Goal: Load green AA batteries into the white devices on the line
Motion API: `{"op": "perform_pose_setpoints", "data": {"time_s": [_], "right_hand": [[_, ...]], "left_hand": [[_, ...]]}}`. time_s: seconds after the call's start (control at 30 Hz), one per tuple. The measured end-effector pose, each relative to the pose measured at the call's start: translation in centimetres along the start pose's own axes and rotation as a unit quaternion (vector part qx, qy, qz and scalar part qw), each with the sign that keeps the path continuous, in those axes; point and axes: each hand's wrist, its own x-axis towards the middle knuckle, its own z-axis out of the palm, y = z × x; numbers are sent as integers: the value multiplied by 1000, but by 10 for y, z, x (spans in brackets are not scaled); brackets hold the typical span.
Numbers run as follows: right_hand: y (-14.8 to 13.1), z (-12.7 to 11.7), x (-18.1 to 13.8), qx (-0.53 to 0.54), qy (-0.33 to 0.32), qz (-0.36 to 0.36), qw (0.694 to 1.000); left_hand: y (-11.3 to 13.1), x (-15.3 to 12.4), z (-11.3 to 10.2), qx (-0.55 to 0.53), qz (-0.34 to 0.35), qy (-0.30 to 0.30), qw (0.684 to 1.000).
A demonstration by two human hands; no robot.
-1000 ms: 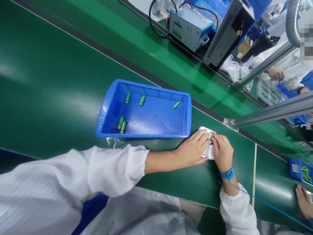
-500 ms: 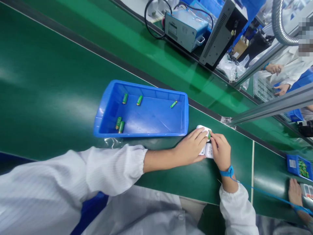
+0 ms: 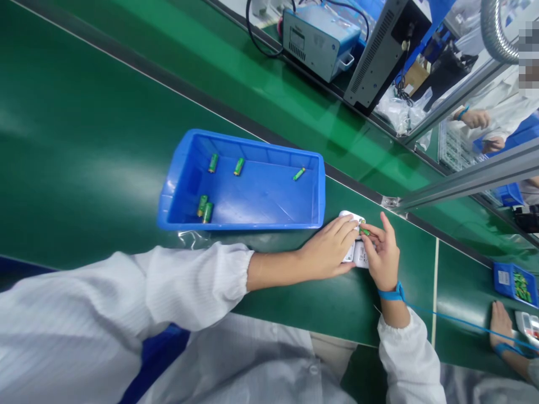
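Note:
A white plastic device (image 3: pixel 361 255) with a small print-marked panel lies on the green bench, partly covered by my hands. My left hand (image 3: pixel 329 249) reaches across it, fingers over its top and thumb along the near side, holding it down. At its right edge, my right hand (image 3: pixel 384 249) pinches a small green battery (image 3: pixel 365 230) between thumb and a finger, the other fingers raised. The battery is tilted, close to the device's upper part; whether it touches is hard to see. To the left stands a blue bin (image 3: pixel 252 221) with several loose green batteries (image 3: pixel 239 166) inside.
Behind the bench, a blue-grey box unit (image 3: pixel 314 47) and a flat monitor-like panel (image 3: pixel 383 56) stand beyond a metal rail. A slanted metal post (image 3: pixel 455 177) rises at right. Further right are a small blue battery bin (image 3: pixel 504 282) and a co-worker's hand (image 3: pixel 501 324).
The battery, which lay along the device under my right fingertips, is now tilted out to the right in my pinch. My right index finger has lifted; my left hand stays on the device.

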Motion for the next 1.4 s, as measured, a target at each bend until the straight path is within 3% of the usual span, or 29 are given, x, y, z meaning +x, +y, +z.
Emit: {"op": "perform_pose_setpoints", "data": {"time_s": [0.13,0.33,0.67,0.87,1.1,1.4], "right_hand": [[1,-1,0,32,6,12,999],[2,-1,0,39,75,41,996],[-5,9,19,-71,53,47,995],[-9,-4,10,-81,51,24,995],[-16,-13,-2,-128,-10,-85,988],[-14,-8,-7,-252,-76,-119,957]], "left_hand": [[0,1,-2,-1,-1,-10,1000],[0,0,-4,-11,-1,-14,1000],[1,-1,0,6,7,-9,1000],[1,0,-4,10,10,-5,1000],[1,0,-5,9,8,-7,1000],[0,-1,1,-15,11,1,1000]]}}
